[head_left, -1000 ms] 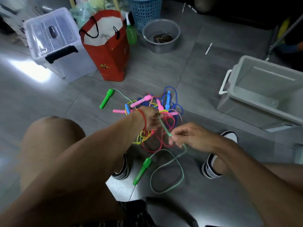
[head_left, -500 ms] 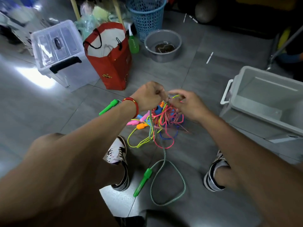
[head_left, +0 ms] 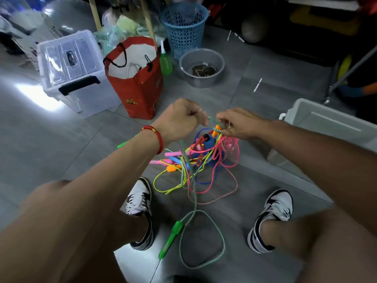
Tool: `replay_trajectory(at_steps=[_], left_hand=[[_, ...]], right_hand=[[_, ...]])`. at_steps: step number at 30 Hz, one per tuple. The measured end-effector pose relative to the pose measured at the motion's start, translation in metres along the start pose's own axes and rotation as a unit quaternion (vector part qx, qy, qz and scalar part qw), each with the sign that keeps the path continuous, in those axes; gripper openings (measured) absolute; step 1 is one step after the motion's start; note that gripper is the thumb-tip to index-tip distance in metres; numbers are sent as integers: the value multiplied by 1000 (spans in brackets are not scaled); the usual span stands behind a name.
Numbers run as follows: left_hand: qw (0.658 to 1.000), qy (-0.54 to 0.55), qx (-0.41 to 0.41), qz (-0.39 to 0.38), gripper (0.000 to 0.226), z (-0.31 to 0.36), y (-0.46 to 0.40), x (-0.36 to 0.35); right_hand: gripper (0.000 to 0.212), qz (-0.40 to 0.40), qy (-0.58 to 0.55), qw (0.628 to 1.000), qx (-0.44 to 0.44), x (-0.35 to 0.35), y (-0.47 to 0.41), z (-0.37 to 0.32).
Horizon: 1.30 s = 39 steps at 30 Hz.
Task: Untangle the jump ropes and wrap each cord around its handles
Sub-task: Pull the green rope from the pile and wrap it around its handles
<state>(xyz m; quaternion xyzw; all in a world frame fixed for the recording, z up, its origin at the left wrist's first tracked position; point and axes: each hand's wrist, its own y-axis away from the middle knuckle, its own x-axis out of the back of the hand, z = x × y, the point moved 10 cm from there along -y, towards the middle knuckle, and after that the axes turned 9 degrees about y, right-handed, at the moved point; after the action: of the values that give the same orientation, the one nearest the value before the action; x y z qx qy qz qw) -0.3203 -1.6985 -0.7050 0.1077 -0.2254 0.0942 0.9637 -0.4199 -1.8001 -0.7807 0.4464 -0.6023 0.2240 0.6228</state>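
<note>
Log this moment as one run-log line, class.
left hand: pinches green-white twisted cord | right hand: grips lifted multicoloured rope tangle | green plastic handle: on floor | wrapping: not begun

We see a dim, cool-toned room whose one strong glare is a white patch on the grey floor (head_left: 40,94) just left of the clear storage box (head_left: 75,72). Beyond the box the back of the room sinks into near black, and the wide lens bends straight lines at the edges; our forearms nearest the camera are soft and smeared
</note>
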Motion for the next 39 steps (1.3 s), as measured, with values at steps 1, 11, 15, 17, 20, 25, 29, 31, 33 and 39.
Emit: replay_trajectory(at_steps=[1, 11, 15, 17, 20, 25, 29, 31, 33, 39], left_hand=[[1000, -9, 11, 2, 23, -1, -1, 3], [987, -38, 155, -14, 26, -46, -20, -26], [983, -11, 181, -23, 26, -70, -31, -50], [986, 45, 162, 2, 32, -72, -39, -56], [993, 63, 87, 41, 42, -59, -47, -50], [992, -69, -55, 90, 39, -24, -46, -37], [979, -117, -118, 120, 36, -9, -43, -32], [980, -100, -113, 131, 35, -12, -43, -31], [982, -82, -107, 132, 33, -13, -45, -33], [987, 105, -22, 116, 26, -34, -53, -40]], right_hand=[[26, -1, 4, 1000, 4, 5, 1, 2], [30, 69, -217, 971, -77, 8, 3, 35], [31, 85, -280, 954, -67, 17, 0, 32], [30, 86, -319, 942, -59, 20, 1, 30], [29, 94, -361, 927, -46, 25, 3, 26], [27, 65, -412, 908, -32, 27, 11, 31], [25, 55, -389, 919, -32, 22, 17, 30], [21, 55, -397, 916, -32, 20, 19, 31], [17, 60, -406, 911, -34, 21, 22, 34], [17, 61, -360, 931, -5, 25, 20, 24]])
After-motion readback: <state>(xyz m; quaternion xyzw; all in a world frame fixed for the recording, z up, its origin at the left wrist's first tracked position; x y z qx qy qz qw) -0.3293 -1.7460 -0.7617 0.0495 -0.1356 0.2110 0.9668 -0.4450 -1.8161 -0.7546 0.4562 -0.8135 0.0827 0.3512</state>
